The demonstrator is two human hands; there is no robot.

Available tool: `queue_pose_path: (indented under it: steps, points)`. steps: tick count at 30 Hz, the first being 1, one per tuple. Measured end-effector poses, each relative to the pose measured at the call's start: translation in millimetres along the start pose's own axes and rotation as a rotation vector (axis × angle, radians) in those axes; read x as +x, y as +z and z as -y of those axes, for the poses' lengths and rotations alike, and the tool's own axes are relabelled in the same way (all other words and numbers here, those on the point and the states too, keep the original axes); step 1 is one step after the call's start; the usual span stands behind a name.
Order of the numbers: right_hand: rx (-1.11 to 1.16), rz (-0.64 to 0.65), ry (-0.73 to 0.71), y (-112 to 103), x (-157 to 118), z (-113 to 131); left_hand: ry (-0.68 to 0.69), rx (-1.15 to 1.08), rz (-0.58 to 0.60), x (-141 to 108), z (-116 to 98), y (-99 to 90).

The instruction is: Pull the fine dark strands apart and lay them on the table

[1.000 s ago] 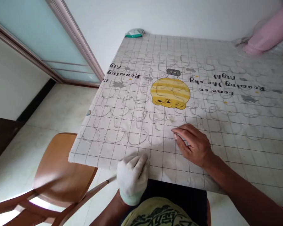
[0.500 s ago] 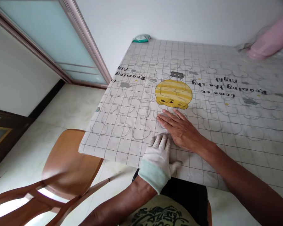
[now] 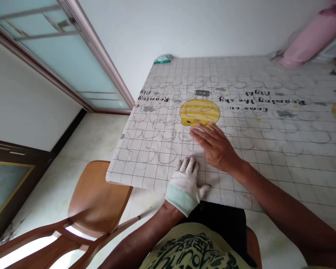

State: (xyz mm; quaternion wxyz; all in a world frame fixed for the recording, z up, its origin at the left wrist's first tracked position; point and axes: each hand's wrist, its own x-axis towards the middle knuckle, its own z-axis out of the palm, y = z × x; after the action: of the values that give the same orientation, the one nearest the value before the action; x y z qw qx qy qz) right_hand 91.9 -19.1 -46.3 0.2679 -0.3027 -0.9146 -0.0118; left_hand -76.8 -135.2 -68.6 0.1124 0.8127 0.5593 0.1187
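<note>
A white glove with a pale green cuff covers my left hand, which rests palm down near the front edge of the table, fingers flat and thumb out to the side. My bare right hand is just beyond it to the right, palm down with its fingers apart and nothing in them. Its fingertips overlap the lower edge of the yellow striped balloon print on the checked tablecloth. Whether the right palm touches the cloth, I cannot tell.
A green and white packet lies at the table's far left corner. A pink bottle lies at the far right beside clear plastic. A wooden chair stands left of the table, near a sliding glass door.
My right hand has moved slightly away from the gloved hand, onto the balloon print's edge. My left hand stays flat on the table. The camera view has shifted.
</note>
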Motion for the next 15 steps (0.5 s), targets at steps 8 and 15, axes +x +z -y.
queue_pose_path:
  steps: [8, 15]
  points:
    - [-0.185, -0.3, 0.269, -69, -133, 40, 0.17, -0.268, -0.325, -115, -17, 32.1]
    - [-0.434, -0.344, 0.552, -45, -272, 32, -0.115, -0.262, 0.166, -133, -34, 102.2]
